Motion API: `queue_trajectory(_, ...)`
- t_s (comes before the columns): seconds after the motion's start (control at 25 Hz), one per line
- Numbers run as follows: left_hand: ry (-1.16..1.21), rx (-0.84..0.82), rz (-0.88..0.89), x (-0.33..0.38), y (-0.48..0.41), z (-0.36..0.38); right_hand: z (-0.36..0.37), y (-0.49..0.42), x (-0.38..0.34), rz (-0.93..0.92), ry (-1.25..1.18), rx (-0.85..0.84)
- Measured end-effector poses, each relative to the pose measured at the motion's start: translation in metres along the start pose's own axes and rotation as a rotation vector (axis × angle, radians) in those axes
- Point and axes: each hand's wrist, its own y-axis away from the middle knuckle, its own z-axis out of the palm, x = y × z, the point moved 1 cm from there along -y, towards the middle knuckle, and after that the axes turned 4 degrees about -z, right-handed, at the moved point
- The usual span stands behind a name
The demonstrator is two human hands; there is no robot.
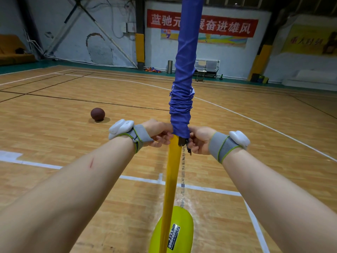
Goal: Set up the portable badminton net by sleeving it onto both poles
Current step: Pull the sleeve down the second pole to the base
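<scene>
A wooden court floor (73, 128) with white and dark lines fills most of the hall, and a red banner (202, 22) hangs on the pale back wall (102, 42). Close in front of the person a yellow pole (172, 179) stands upright, its foot set in a yellow-green base (186, 220) on the floor. The net's blue sleeve (184, 61) covers the upper pole and runs out of the top of the view. It lies smooth higher up and is bunched into folds just above the hands, and its lower hem sits at hand height, with bare yellow pole below. Both bare arms reach forward to that hem. The left hand (157, 133) is on the pole's left side, fingers curled tight, gripping the hem. The right hand (199, 140) is opposite it on the right side, fingers likewise curled, pinching the hem beside a small dark tab (182, 141). A thin cord (182, 170) dangles from there down alongside the pole. Each wrist wears a grey band (221, 147) carrying a white tracker (239, 139). A dark brown ball (98, 114) rests on the floor well to the left. Far off by the wall stand chairs (206, 67) and a bin (170, 67).
</scene>
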Motion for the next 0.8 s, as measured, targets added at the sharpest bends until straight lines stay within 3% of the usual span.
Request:
queue_trajectory(0.28,0.03,0.007,-0.17,0.0,0.006,0.007,0.002,0.006,-0.002,-0.045,-0.085,0.079)
queue_trajectory(0.52,0.023,0.155,-0.118,-0.011,-0.007,0.019,0.005,0.009,0.012,-0.161,-0.299,0.16)
queue_trajectory(0.64,-0.116,0.192,-0.085,-0.021,-0.016,0.023,0.004,0.007,0.025,-0.138,-0.321,0.143)
queue_trajectory(0.8,-0.5,0.269,-0.003,-0.037,-0.029,0.028,0.01,-0.003,0.044,-0.09,-0.234,0.155)
